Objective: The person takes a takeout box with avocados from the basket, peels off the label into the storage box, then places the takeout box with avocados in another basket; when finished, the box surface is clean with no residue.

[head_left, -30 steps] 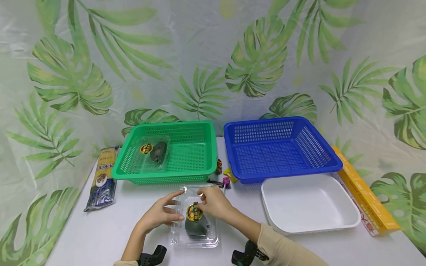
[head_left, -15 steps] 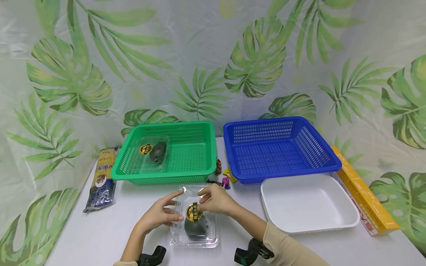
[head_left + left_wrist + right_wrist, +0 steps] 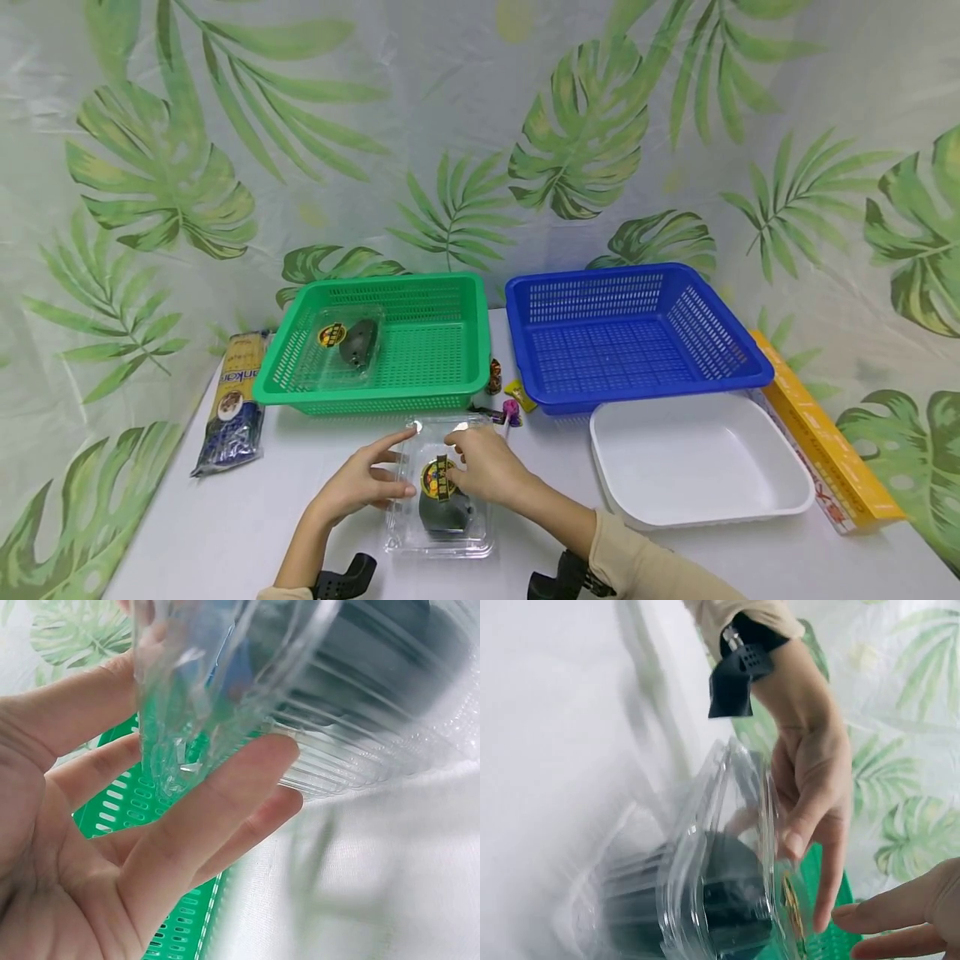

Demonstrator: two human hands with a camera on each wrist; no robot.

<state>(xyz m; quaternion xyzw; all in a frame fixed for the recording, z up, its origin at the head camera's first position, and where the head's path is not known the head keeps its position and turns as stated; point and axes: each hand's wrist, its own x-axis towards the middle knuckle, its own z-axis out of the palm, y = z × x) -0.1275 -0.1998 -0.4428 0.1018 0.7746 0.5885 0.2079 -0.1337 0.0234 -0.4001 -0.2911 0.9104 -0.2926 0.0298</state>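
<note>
A clear plastic clamshell box (image 3: pixel 405 533) stands on the table, with a dark, rounded, holed object (image 3: pixel 441 512) inside and a round yellow-and-black sticker (image 3: pixel 430 479) on its lid. My left hand (image 3: pixel 367 477) grips the box's left edge, thumb on the lid and some fingers against the side; in the left wrist view its fingers (image 3: pixel 202 810) show at the plastic corner. Over the lid's upper right part is my right hand (image 3: pixel 483 462), its thumb beside the sticker and its index finger farther up. The right wrist view has its fingers (image 3: pixel 900 919) apart from the plastic.
Behind stands a green basket (image 3: pixel 480 333) with a similar packed box (image 3: pixel 352 346). Right of it are a blue basket (image 3: pixel 645 389), a white tray (image 3: pixel 705 467) and a long orange carton (image 3: pixel 832 442). Wrapped candies (image 3: pixel 512 410) lie between. A noodle-like pack (image 3: pixel 234 404) lies left.
My right hand rises slightly from the sticker, then comes back down, its thumb and index finger now spread wider. My left hand and the box stay in place.
</note>
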